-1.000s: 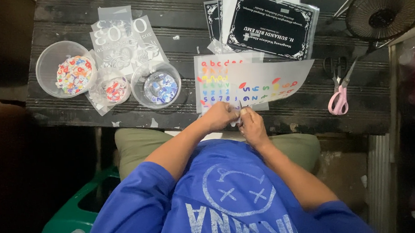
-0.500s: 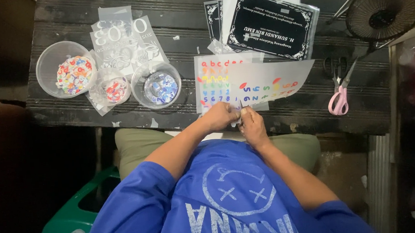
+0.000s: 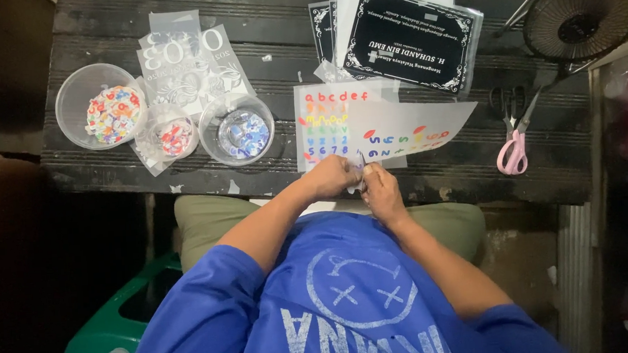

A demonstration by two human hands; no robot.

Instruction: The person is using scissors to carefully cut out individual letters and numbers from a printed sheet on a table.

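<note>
The left hand (image 3: 334,177) and the right hand (image 3: 381,187) are both pinched shut on a tiny piece I can't make out, at the near edge of the sticker sheet (image 3: 369,122) on the worktop (image 3: 431,184). I think the piece could slip and drop off the edge, since it is so small.

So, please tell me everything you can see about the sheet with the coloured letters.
The letter sheet is a thin, whitish, translucent-looking sheet lying flat on the dark wooden table. Rows of small coloured letters and digits cover its left part; a few more run along its right part. Its near edge lies by the left hand and right hand; whether they touch it is unclear.
</note>
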